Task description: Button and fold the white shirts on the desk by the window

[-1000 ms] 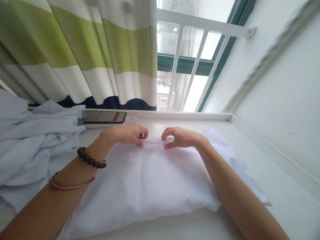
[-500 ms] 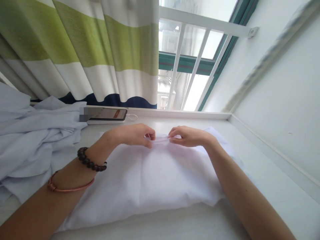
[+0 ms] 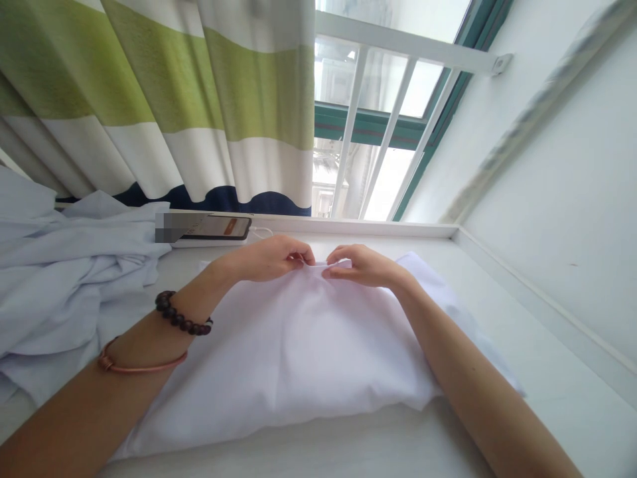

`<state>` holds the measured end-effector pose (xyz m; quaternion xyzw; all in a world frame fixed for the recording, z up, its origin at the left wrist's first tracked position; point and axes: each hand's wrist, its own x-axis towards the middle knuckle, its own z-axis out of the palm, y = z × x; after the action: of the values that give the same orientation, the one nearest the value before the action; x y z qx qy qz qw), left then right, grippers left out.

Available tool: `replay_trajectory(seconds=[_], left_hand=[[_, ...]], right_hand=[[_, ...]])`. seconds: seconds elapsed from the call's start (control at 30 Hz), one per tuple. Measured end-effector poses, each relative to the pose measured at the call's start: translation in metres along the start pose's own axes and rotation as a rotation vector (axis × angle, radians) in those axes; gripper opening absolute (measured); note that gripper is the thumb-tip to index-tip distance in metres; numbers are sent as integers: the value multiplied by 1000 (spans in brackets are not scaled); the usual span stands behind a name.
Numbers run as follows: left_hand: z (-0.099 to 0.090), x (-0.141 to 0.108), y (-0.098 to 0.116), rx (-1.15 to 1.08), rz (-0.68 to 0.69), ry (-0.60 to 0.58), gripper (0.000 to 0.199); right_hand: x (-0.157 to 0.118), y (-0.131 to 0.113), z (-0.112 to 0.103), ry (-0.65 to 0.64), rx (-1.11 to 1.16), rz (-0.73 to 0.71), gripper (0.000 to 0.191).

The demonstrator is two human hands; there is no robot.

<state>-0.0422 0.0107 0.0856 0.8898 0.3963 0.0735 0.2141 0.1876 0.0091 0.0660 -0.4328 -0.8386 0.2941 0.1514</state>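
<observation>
- Pinches the far edge of a white cloth (image 3: pixel 318 358) between thumb and fingers of the left hand (image 3: pixel 269 257), just short of 12 o'clock as measured from the cloth's middle.
- Grasps the same edge with the right hand (image 3: pixel 365 265), just past 12 o'clock and near the left, thumb on the near side and fingers curled beyond; cannot tell how tightly.
- Works with the cloth lying on a white surface (image 3: pixel 572 411), creased down its middle, one corner spread past the right arm (image 3: pixel 462 358) near 3 o'clock.
- Wears dark beads (image 3: pixel 182 317) at the left wrist and a copper-coloured band (image 3: pixel 144 368) farther up.
- Has a rumpled white heap (image 3: pixel 74 285) at about 9:30, beside the cloth.
- Has a phone (image 3: pixel 233 228) at 11 o'clock, near the heap, screen lit and partly blurred out, by a white cable (image 3: pixel 261 232).
- Faces a green-banded curtain (image 3: pixel 164 86) at 11 o'clock, a white railing (image 3: pixel 388 123) before a window at 1 and a wall (image 3: pixel 562 179) at 2.
</observation>
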Motion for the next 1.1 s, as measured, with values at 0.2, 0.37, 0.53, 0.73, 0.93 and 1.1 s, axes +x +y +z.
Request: replay_trajectory(seconds=[0.2, 0.37, 0.53, 0.73, 0.93, 1.1], left_hand=[[-4, -4, 2, -13, -57, -94, 28], [-16, -11, -5, 13, -139, -153, 34], [-18, -16, -11, 14, -147, -152, 35], [-16, -17, -5, 45, -157, -162, 35], [-22, -21, -9, 22, -136, -152, 32], [-30, -29, -22, -1, -199, -106, 36]], right_hand=[[3, 2, 1, 70, 23, -82, 21], [-1, 0, -8, 71, -5, -13, 18], [-3, -5, -4, -37, 19, 39, 32], [1, -8, 8, 2, 45, 39, 44], [2, -5, 0, 23, 64, 42, 22], [0, -4, -5, 206, 115, 165, 22]])
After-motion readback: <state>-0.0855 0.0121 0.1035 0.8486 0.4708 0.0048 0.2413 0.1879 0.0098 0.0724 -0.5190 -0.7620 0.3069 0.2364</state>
